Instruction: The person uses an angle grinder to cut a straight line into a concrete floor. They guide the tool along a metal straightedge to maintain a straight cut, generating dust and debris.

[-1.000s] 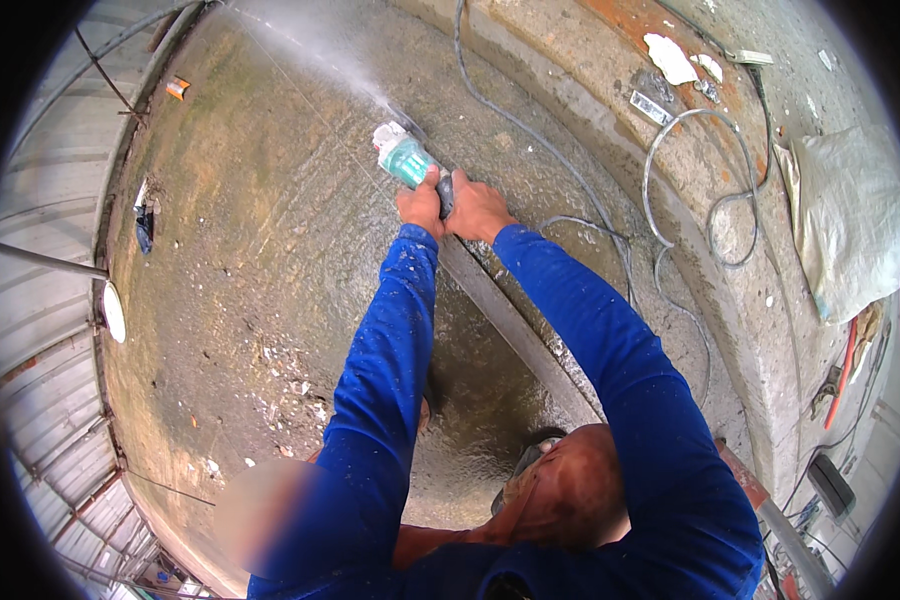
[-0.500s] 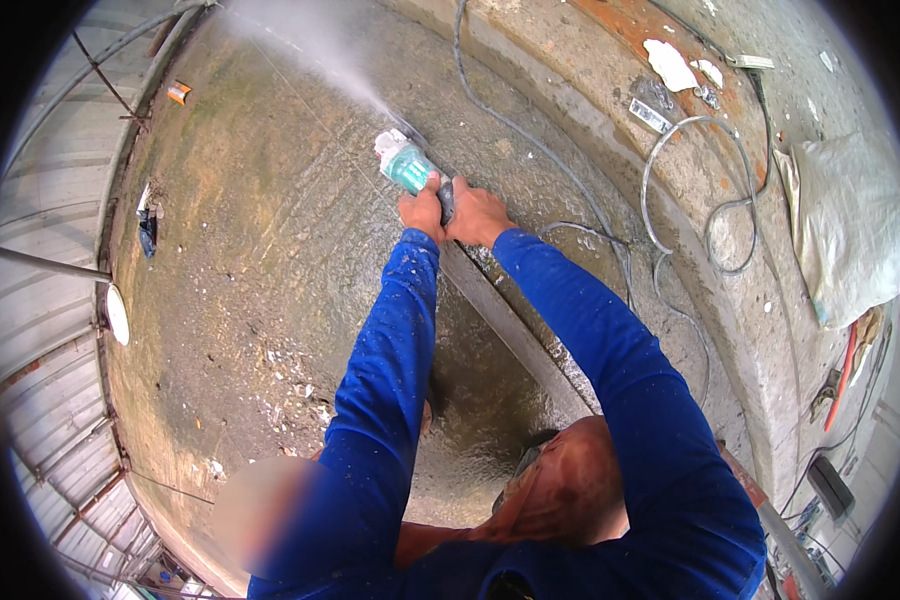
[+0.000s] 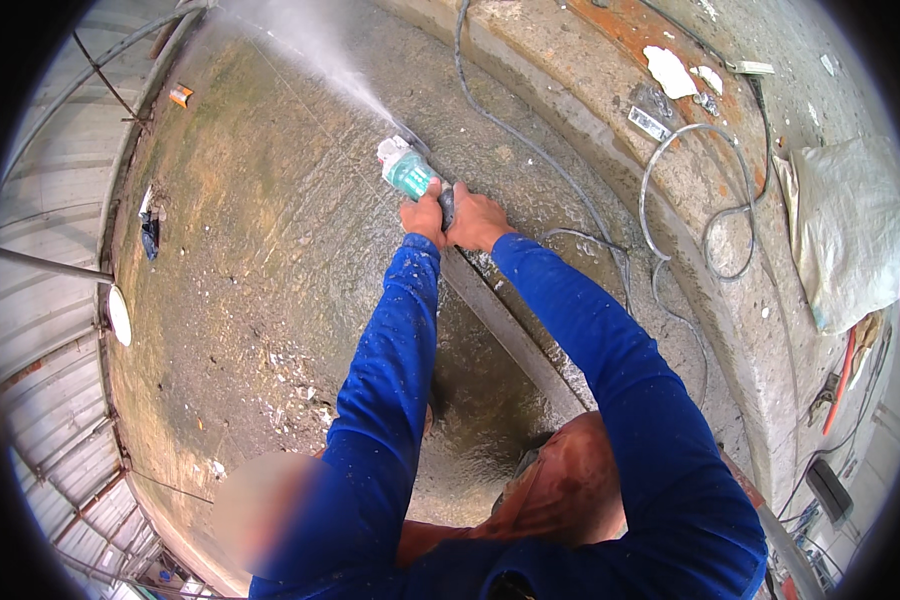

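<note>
Both my hands grip a teal angle grinder point(image 3: 407, 172) with a pale, dust-caked head and a dark rear body. My left hand point(image 3: 425, 214) is closed around its near side, thumb up along the body. Beside it, my right hand point(image 3: 478, 218) wraps the dark rear end. The grinder sits at the far part of a long, narrow grey strip point(image 3: 510, 330), which runs back toward my legs on the wet floor. From the blade side a white plume of spray or dust point(image 3: 345, 80) shoots away to the far left. The blade itself is mostly hidden.
A grey cable point(image 3: 540, 150) runs along the right, with a looped hose or cord point(image 3: 660, 210) on the concrete ledge point(image 3: 610, 140). A white sack point(image 3: 850, 230) lies at far right. Corrugated sheeting point(image 3: 50, 330) borders the left. Debris point(image 3: 290, 385) litters the floor.
The plume has shifted in shape and looks denser near the grinder. The grinder and both hands have barely moved.
</note>
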